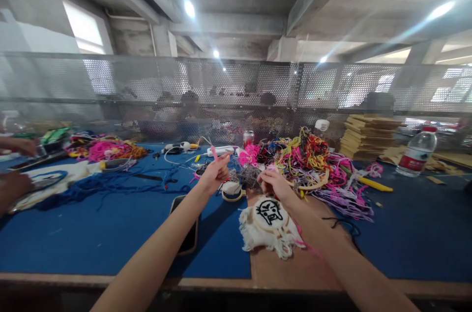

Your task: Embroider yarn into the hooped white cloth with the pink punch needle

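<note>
My left hand (216, 174) is closed in a fist around a thin pink tool (214, 152) that sticks up above the knuckles. My right hand (273, 183) is closed in a pinch, apparently on a strand too thin to name. Both hover above the blue table (110, 233). Just below my right hand lies an embroidery hoop (268, 223) with frayed white cloth and a black stitched face. A roll of tape (233, 193) sits between the hands. A phone (186, 235) lies under my left forearm.
A tangle of coloured yarn (313, 162) spreads right of my hands. Blue yarn (110, 185) and pink yarn (106, 149) lie to the left, near another person's hands (14, 164). A water bottle (416, 152), stacked boards (368, 137) and a perforated metal screen (236, 90) stand behind.
</note>
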Tool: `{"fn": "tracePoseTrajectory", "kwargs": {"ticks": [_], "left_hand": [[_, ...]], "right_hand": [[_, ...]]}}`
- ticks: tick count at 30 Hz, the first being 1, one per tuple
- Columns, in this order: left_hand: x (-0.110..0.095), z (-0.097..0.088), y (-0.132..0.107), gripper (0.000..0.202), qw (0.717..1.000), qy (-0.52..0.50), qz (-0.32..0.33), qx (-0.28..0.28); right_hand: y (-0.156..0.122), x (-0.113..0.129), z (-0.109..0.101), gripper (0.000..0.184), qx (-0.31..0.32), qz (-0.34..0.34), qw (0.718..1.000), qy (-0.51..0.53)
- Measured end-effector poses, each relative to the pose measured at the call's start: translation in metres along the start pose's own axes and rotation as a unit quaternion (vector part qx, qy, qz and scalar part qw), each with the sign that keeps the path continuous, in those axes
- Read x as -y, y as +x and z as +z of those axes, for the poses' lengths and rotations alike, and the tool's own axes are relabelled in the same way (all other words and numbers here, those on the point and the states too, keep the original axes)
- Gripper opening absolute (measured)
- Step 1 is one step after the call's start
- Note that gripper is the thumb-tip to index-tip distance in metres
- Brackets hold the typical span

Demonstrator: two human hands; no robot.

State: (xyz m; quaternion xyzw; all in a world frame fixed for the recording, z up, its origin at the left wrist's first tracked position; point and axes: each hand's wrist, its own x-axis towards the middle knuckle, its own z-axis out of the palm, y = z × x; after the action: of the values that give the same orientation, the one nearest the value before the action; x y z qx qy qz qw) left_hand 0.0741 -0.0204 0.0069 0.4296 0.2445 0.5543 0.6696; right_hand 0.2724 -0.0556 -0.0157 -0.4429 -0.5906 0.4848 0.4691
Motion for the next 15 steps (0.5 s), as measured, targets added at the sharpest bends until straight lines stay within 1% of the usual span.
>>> {"fn": "tracePoseTrajectory", "kwargs": {"ticks": [2, 3, 7, 15], "left_hand": [[0.0025, -0.0013, 0.0010, 0.024, 1.000, 0.012, 0.026, 0.013], [0.0033, -0.0024, 0.0017, 0.024, 0.999, 0.011, 0.030, 0.009], [0.0029, -0.0043, 0.0030, 0.019, 0.999, 0.004, 0.033, -0.020], [-0.0010, -0.0007, 0.0011, 0.021, 0.999, -0.003, 0.040, -0.031]], "right_hand": [[-0.0015, -0.0003, 0.0038, 0.026, 0.014, 0.010, 1.000, 0.016], [-0.0020, -0.0001, 0.0049, 0.026, 0.019, 0.013, 0.999, 0.025], [-0.0039, 0.0021, 0.0058, 0.024, 0.018, 0.017, 0.999, 0.044], [-0.0038, -0.0002, 0.0068, 0.024, 0.026, 0.006, 0.999, 0.033]]}}
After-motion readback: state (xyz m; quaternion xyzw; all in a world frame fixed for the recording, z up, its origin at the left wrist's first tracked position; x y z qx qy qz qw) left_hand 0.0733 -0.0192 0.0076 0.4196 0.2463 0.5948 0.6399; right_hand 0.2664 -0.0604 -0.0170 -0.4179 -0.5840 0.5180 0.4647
